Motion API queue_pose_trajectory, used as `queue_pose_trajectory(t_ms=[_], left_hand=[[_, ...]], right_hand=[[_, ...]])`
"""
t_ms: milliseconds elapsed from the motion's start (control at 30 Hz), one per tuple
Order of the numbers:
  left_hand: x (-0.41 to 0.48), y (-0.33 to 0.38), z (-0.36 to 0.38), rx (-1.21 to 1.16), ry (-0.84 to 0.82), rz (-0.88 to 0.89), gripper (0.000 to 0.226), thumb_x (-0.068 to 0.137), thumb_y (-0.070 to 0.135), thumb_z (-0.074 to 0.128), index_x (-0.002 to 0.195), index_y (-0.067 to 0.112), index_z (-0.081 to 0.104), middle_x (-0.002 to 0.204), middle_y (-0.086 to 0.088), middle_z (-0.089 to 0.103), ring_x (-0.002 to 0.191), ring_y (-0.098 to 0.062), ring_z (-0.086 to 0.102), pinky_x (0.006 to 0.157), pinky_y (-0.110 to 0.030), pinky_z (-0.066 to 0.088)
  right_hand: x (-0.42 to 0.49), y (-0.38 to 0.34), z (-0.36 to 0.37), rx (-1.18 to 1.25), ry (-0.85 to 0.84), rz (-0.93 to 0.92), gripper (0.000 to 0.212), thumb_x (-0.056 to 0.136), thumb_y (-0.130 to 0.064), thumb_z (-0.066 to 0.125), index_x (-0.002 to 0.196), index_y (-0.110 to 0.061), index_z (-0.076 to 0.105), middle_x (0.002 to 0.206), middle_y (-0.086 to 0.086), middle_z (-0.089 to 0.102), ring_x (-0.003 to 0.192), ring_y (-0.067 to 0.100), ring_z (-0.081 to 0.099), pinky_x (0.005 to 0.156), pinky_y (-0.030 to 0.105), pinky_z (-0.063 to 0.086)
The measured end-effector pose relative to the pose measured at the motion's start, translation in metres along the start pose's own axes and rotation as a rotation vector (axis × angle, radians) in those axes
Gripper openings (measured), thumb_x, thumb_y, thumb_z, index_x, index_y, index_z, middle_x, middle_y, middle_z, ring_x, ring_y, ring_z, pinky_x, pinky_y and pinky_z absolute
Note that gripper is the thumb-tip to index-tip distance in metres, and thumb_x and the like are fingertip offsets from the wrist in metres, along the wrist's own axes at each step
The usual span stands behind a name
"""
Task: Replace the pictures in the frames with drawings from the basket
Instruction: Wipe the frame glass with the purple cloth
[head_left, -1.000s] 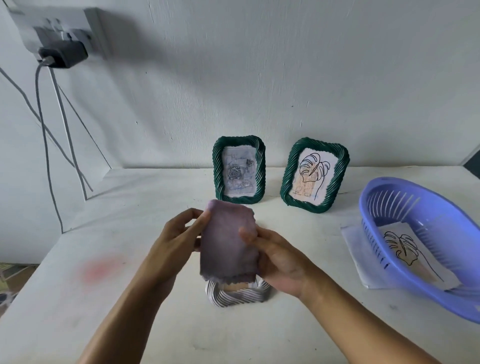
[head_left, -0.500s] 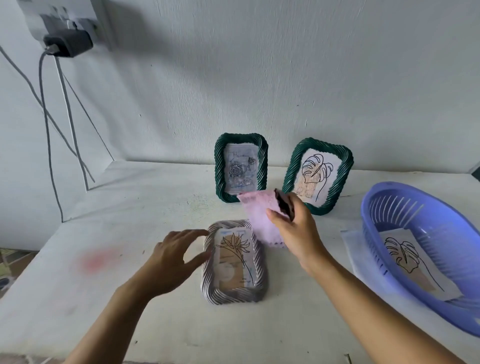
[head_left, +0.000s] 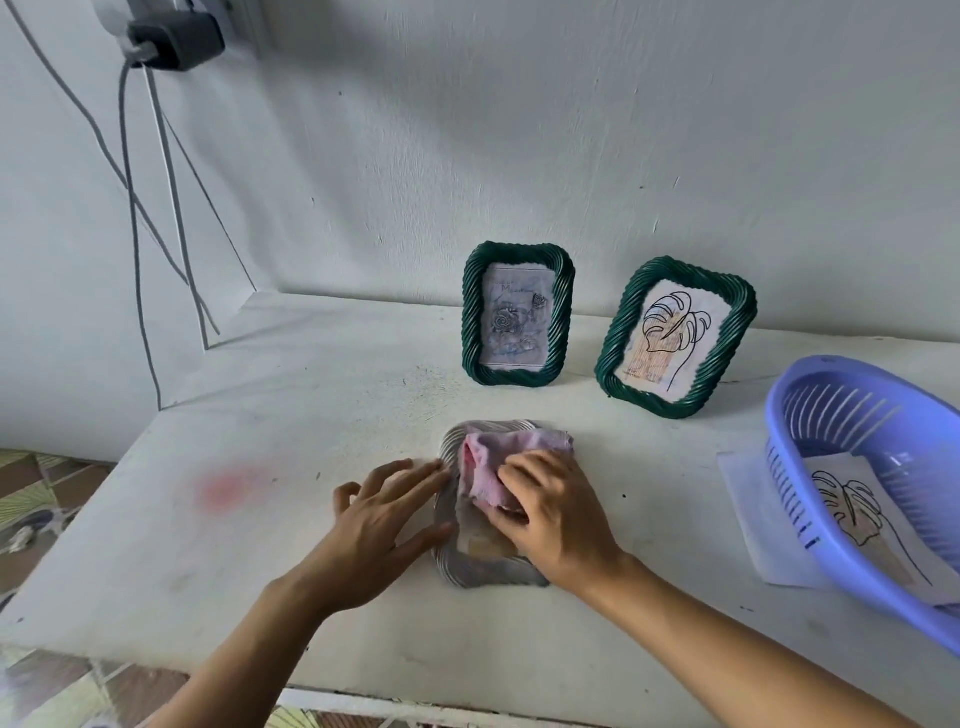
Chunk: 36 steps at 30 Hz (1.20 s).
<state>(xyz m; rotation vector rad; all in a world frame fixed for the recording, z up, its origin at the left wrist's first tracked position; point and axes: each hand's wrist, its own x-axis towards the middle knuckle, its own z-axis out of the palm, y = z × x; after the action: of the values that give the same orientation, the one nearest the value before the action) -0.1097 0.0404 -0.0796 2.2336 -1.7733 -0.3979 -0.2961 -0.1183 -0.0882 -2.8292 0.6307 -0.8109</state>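
Right grip (head_left: 550, 512): fingers bent over a bunched pink fleecy cloth (head_left: 519, 449), pressing it onto the face of the grey-and-white woven-cord frame (head_left: 478, 571). Judged purpose: wiping the front. The frame lies flat on the white painted bench (head_left: 260, 519), so the pressure has support beneath.

Left grip (head_left: 384, 514): holds nothing. Fingers are spread and straight, with the tips touching that frame's left rim, apparently to stop it sliding under the rub.

Head view, remaining entries:

1. Flat frame: rounded rectangle with a ridged, twisted rim. Pale paper shows below the cloth, its design hidden.
2. Dark green woven frame with rose picture (head_left: 471, 312): stands upright near the wall, facing out. Glossy twisted rim, greyish-blue print. Judged not yet swapped.
3. Dark green woven frame with leaf drawing (head_left: 609, 364): just right of entry 2, tilted sideways. It holds a black line drawing on white paper. Judged already done.
4. Lilac slotted plastic basket (head_left: 779, 415): oval, smooth, thin-walled, at the bench's right end within reach. One loose leaf drawing on paper (head_left: 852, 519) lies inside, judged to be the stock for the remaining frame.
5. White paper sheet (head_left: 748, 493): flat, partly under the basket.
6. Black plug adapter (head_left: 174, 39): on the wall at upper left, with grey cables (head_left: 135, 234) hanging slack.
7. Faint pink stain (head_left: 228, 488): on the bench, left of the hands.
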Motion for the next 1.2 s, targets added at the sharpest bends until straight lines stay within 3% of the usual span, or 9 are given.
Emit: queue_pose_trajectory(t_ms=[233,333,433,533,600,700,900,1067,1200], left_hand=[[-0.001,-0.003,0.007,-0.025,0.058,0.006,0.066,0.093,0.077,0.016,0.154,0.051,0.020,0.156,0.038,0.017,0.145,0.006,0.013,0.106,-0.044,0.024],[-0.001,-0.005,0.011,-0.026,0.087,0.015,0.065,0.094,0.076,0.019,0.153,0.051,0.021,0.157,0.037,0.018,0.145,0.003,0.015,0.106,-0.044,0.024],[-0.002,-0.006,0.014,-0.016,0.117,0.025,0.064,0.096,0.075,0.020,0.154,0.049,0.024,0.157,0.036,0.021,0.145,0.000,0.019,0.105,-0.046,0.025],[-0.003,-0.006,0.015,-0.019,0.148,0.029,0.063,0.096,0.074,0.023,0.153,0.047,0.027,0.156,0.033,0.027,0.145,-0.005,0.026,0.104,-0.048,0.027],[-0.002,-0.005,0.016,-0.009,0.162,0.032,0.062,0.097,0.073,0.026,0.154,0.047,0.026,0.156,0.032,0.029,0.144,-0.007,0.029,0.104,-0.049,0.028],[-0.002,-0.005,0.017,0.004,0.168,0.033,0.061,0.098,0.071,0.030,0.154,0.048,0.025,0.156,0.032,0.029,0.144,-0.008,0.031,0.104,-0.049,0.029],[-0.003,-0.002,0.014,0.091,0.121,0.032,0.061,0.100,0.069,0.024,0.156,0.048,0.015,0.158,0.032,0.023,0.146,-0.011,0.029,0.104,-0.047,0.027],[-0.004,-0.001,0.013,0.173,0.052,0.060,0.070,0.095,0.076,0.009,0.156,0.046,-0.008,0.162,0.030,0.004,0.151,-0.010,0.008,0.110,-0.046,0.016],[-0.003,-0.003,0.014,0.187,0.040,0.052,0.073,0.094,0.078,0.006,0.158,0.043,-0.002,0.163,0.029,0.006,0.151,-0.010,0.008,0.110,-0.046,0.016]], right_hand=[[0.011,-0.008,-0.001,0.214,0.135,0.259,0.036,0.098,-0.045,0.051,0.079,-0.016,0.063,0.076,0.000,0.067,0.071,0.019,0.059,0.067,0.034,0.051],[0.007,-0.006,0.007,0.148,0.066,0.135,0.039,0.098,-0.047,0.051,0.091,-0.013,0.070,0.105,0.003,0.073,0.104,0.017,0.063,0.096,0.039,0.050],[-0.001,-0.001,0.012,0.058,-0.158,0.038,0.055,0.095,-0.063,0.045,0.115,-0.016,0.064,0.142,0.004,0.057,0.141,0.020,0.042,0.118,0.047,0.029],[-0.002,0.006,0.010,0.033,-0.285,0.031,0.088,0.087,-0.077,0.044,0.147,-0.013,0.043,0.156,0.003,0.040,0.148,0.016,0.030,0.123,0.042,0.021],[0.004,0.009,0.009,0.003,-0.335,0.037,0.097,0.085,-0.080,0.041,0.154,-0.012,0.034,0.159,0.003,0.035,0.148,0.015,0.029,0.123,0.039,0.021],[0.008,0.010,0.013,-0.048,-0.327,-0.010,0.080,0.090,-0.064,0.039,0.147,-0.008,0.045,0.154,0.006,0.043,0.144,0.020,0.039,0.118,0.036,0.022],[0.012,0.004,0.017,-0.005,-0.180,-0.021,0.049,0.084,-0.022,0.057,0.129,-0.003,0.063,0.137,0.012,0.061,0.130,0.027,0.056,0.114,0.044,0.037],[0.018,0.002,0.018,0.102,-0.280,-0.046,0.047,0.087,-0.015,0.053,0.132,-0.012,0.062,0.144,0.005,0.055,0.137,0.021,0.049,0.116,0.041,0.036],[0.012,0.001,0.000,0.233,-0.315,-0.133,0.043,0.090,-0.023,0.044,0.124,-0.013,0.068,0.136,0.004,0.063,0.131,0.016,0.051,0.113,0.027,0.030]])
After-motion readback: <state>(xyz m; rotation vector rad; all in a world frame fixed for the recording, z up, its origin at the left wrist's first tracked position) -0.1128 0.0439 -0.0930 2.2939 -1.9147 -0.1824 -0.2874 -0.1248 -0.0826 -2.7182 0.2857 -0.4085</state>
